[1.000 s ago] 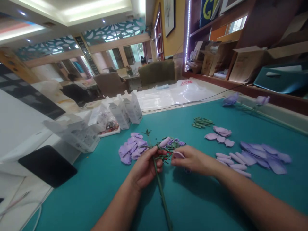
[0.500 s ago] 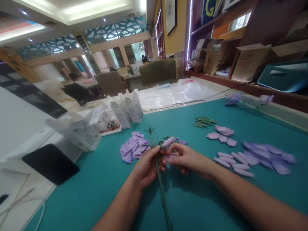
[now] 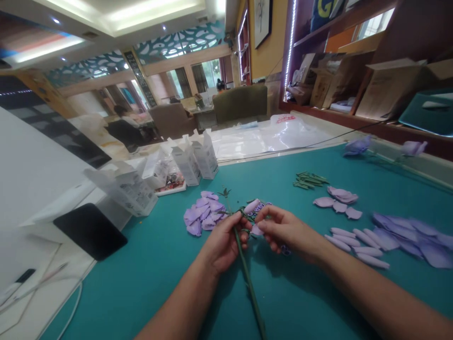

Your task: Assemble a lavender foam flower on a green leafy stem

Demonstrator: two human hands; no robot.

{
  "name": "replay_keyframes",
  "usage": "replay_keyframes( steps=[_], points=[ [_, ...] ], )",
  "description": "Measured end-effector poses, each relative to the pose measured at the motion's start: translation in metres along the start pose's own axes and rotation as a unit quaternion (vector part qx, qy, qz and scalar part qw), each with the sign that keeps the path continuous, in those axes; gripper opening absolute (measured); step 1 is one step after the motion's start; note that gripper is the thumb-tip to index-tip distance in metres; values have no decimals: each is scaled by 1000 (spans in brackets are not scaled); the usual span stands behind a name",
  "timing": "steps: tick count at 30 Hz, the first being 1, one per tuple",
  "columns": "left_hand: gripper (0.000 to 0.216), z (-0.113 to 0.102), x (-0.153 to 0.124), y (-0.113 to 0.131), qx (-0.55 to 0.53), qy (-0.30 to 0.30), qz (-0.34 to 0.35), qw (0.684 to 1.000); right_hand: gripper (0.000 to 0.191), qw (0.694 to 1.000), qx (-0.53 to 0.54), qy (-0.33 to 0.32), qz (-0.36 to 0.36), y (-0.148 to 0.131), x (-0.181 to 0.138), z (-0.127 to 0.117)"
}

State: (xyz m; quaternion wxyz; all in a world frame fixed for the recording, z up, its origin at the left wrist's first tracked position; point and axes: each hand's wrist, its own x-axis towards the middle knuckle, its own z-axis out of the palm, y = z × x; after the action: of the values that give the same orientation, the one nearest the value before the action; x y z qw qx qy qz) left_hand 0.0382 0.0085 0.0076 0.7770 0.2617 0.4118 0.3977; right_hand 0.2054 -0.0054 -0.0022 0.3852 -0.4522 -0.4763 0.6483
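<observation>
My left hand (image 3: 228, 238) is closed around the long green stem (image 3: 248, 278) of an artificial flower. The stem slants down toward the table's near edge, and small green sepals (image 3: 224, 192) show at its far end. A lilac bud (image 3: 252, 206) sits just past my left fingertips, beside the stem. Close on the right, my right hand (image 3: 281, 229) pinches a small lilac petal (image 3: 257, 229) between thumb and finger. Behind the hands lie a pile of lilac petals (image 3: 202, 212) and small purple ring-like pieces (image 3: 259, 208), partly covered by my fingers.
To the right are green sticks (image 3: 308, 180), pale petals (image 3: 341, 194), lilac bud cores (image 3: 368, 250) and larger petals (image 3: 421, 236). Finished-looking purple flowers (image 3: 357, 145) lie at the far right. White boxes (image 3: 205, 156) and a black tablet-like slab (image 3: 91, 231) stand left. A person (image 3: 123, 115) sits far back.
The view has turned slightly left, so the scene sits further right. My right hand still pinches the petal, with its fingers slightly shifted; my left keeps its hold on the stem.
</observation>
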Motion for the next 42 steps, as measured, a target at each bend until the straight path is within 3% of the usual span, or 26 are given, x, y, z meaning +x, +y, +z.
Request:
replay_keyframes(
  steps=[5, 11, 19, 26, 42],
  points=[
    [29, 0, 1, -1, -7, -6, 1, 1000, 39, 999, -40, -1, -24, 2, 3, -1],
    [29, 3, 1, -1, -19, 43, -7, 999, 33, 988, -105, 57, -102, 2, 2, -5],
    [28, 2, 2, -4, -8, 45, -30, 998, 30, 978, -123, 97, -135, 9, 2, -3],
    [33, 4, 2, -5, -1, 40, -33, 999, 33, 943, -234, 151, -184, 4, -1, -5],
    [31, 3, 2, -2, -29, 21, -55, 998, 28, 916, -304, 151, -214, 6, -1, -9]
  ],
)
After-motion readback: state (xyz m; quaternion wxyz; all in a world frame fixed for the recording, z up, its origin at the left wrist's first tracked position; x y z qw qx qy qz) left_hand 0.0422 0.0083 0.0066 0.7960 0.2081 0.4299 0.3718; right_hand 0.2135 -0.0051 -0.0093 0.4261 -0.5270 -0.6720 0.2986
